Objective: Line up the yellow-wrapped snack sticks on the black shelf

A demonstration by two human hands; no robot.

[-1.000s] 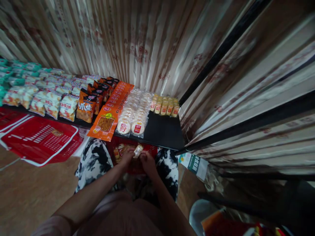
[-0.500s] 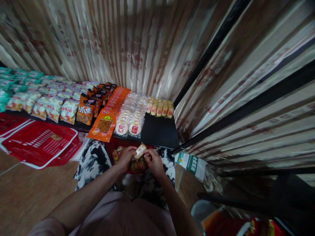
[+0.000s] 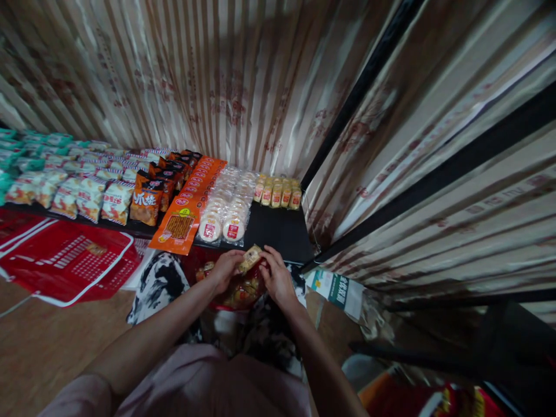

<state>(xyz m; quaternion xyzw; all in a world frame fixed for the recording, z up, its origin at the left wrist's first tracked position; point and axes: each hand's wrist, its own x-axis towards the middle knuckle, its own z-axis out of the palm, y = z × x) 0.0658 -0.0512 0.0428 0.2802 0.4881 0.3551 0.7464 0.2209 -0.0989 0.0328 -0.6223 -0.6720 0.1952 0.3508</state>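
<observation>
A small wrapped snack packet (image 3: 251, 259), yellowish in a clear wrapper, is held up between my two hands over my lap. My left hand (image 3: 226, 271) is closed on its left end. At the other end, the fingertips and thumb of my right hand (image 3: 278, 281) grip the packet's edge. Below both hands sits a red bag (image 3: 189, 260) with several similar wrapped snacks (image 3: 243, 292) inside. On the black shelf (image 3: 278, 229) ahead, a row of matching yellow packets (image 3: 277, 192) stands at the back right corner.
Left of the bare shelf part lie clear-wrapped round crackers (image 3: 222, 217), orange snack-stick bags (image 3: 180, 223), black-and-orange bags (image 3: 146, 200) and white snack bags (image 3: 116, 201). A red carry bag (image 3: 65, 260) hangs below the shelf. Black poles (image 3: 369, 87) and a striped curtain (image 3: 243, 75) close in the corner.
The packet has turned so another face shows, and sits slightly higher. My right hand's fingers have shifted up along its right end. The camera view has moved slightly.
</observation>
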